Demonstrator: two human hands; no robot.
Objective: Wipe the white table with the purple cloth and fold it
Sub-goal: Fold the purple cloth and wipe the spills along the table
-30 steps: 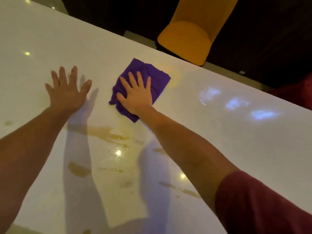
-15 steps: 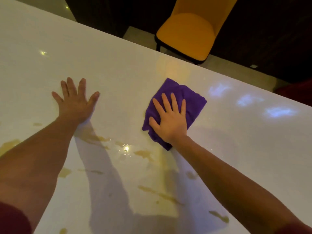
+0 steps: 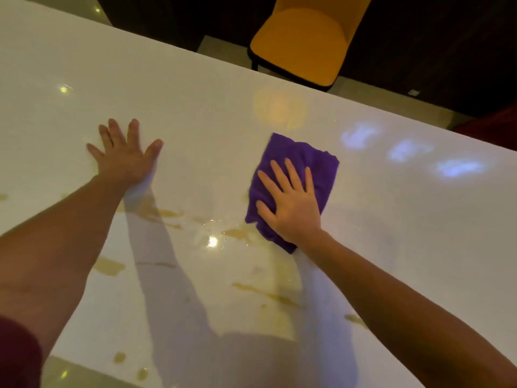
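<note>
The purple cloth (image 3: 316, 161) lies bunched on the glossy white table (image 3: 195, 107), right of centre. My right hand (image 3: 291, 203) presses flat on it with fingers spread, covering its near half. My left hand (image 3: 126, 155) rests flat and open on the bare tabletop to the left, holding nothing. Yellowish-brown spill streaks (image 3: 109, 266) spread over the near part of the table, between and below my forearms; one patch touches the cloth's near-left edge.
A yellow chair (image 3: 302, 40) stands beyond the table's far edge, on a pale floor with dark surroundings. Bright light reflections dot the tabletop. A dark red shape shows at the far right edge.
My right hand has slid the cloth to the right, away from my left hand. My left hand stays flat on the table.
</note>
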